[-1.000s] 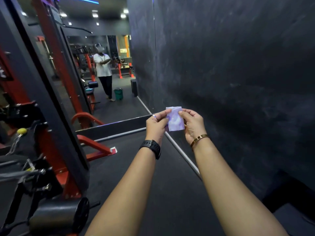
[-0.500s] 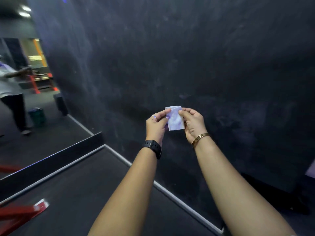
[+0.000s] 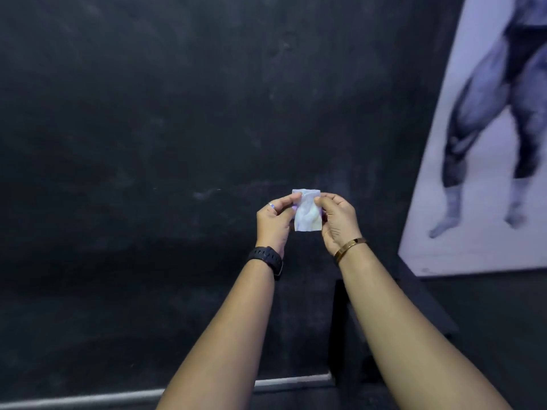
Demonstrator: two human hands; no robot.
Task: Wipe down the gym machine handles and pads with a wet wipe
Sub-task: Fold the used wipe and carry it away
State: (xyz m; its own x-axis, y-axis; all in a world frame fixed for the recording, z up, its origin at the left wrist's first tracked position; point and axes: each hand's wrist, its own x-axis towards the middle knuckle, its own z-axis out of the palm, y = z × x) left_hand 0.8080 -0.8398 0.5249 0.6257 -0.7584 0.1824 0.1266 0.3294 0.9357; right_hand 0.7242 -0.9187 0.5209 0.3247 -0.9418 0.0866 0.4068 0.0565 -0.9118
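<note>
A small folded white wet wipe is held up in front of me at chest height. My left hand pinches its left edge with thumb and fingers; a black watch sits on that wrist. My right hand pinches the right edge; a gold bangle circles that wrist. Both arms are stretched forward. No gym machine, handle or pad is in view.
A dark black wall fills the view straight ahead. A large poster of a muscular figure's legs hangs at the right. A dark box-like object stands below my right arm. A pale floor strip runs along the wall's base.
My view has swung to the right: the red machines, mirror and distant person have left the frame, and the poster has come in. Both hands still hold the wipe the same way.
</note>
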